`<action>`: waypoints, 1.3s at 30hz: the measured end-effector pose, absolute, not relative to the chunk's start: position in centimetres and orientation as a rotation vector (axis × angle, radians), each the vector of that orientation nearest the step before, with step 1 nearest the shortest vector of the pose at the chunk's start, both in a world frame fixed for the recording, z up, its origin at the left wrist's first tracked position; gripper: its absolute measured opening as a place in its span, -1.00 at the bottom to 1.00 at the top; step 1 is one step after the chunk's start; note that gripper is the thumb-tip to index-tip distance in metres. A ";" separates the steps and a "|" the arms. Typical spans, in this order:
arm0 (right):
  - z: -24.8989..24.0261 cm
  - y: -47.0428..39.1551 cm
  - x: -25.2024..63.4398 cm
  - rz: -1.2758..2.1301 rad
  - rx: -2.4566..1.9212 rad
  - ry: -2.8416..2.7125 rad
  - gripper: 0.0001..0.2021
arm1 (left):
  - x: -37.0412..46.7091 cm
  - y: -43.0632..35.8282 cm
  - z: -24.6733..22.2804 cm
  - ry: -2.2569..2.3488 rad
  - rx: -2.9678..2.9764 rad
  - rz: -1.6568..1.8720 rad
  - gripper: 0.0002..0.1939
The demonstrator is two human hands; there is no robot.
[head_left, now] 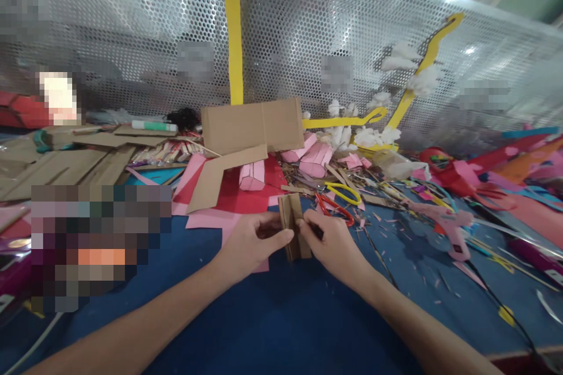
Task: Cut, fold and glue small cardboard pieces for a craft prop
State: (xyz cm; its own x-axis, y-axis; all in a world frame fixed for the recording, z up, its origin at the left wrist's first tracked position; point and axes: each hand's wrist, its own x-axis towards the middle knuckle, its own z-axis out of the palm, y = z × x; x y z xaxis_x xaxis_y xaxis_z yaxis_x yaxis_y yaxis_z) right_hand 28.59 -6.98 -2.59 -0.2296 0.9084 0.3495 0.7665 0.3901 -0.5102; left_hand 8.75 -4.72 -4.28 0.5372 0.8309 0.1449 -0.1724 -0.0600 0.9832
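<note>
In the middle of the head view, a small creased piece of brown cardboard (292, 246) stands between my two hands, its folds running lengthwise. My left hand (253, 240) grips its left side, thumb in front and fingers partly hidden behind. With thumb and fingers pinched, my right hand (328, 237) holds the right half. Just beyond the right hand lie scissors with red and yellow handles (343, 192). Behind the piece are pink and red paper sheets (275, 184) and a pink folded paper box (252, 176) with dark edge lines.
At right, a pink hot glue gun (453, 222) rests with its black cord trailing forward. A larger cardboard panel (253, 126) leans near the perforated metal screen (290, 29). Cardboard sheets (57, 170) are piled left; paper scraps litter the blue table (281, 328).
</note>
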 end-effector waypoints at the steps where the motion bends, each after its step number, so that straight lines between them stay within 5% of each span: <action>1: -2.6 -7.0 28.6 0.308 -1.425 -2.052 -0.66 | 8.8 -4.7 -4.3 0.615 1.396 0.915 -0.59; 39: -2.6 -7.0 28.7 0.335 -1.396 -2.041 -0.65 | 8.7 -4.6 -4.1 0.614 1.365 0.895 -0.58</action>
